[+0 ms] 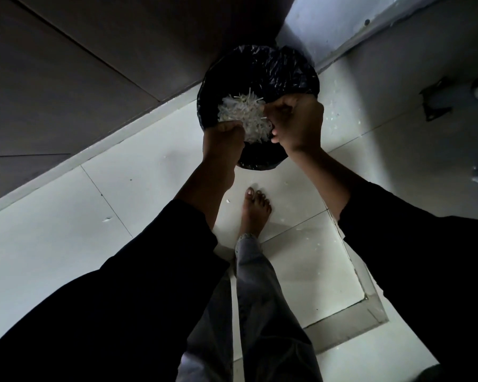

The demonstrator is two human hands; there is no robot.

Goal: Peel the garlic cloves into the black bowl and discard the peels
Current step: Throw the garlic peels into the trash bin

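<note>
both hands, left hand (226,133) and right hand (295,125), curl their fingers round a heap of pale garlic peels (243,117), held above the black-lined bin (260,75) on the tiled floor (149,175).

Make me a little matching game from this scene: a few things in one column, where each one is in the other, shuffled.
Things:
1. garlic peels
2. bin
3. bare foot
4. right hand

Places:
a. on the pale floor tile, below the bin
b. between the two hands, over the bin
c. lined with a black bag, by the wall
d. gripping the peels' right side

Pairs: 1-b, 2-c, 3-a, 4-d
</note>
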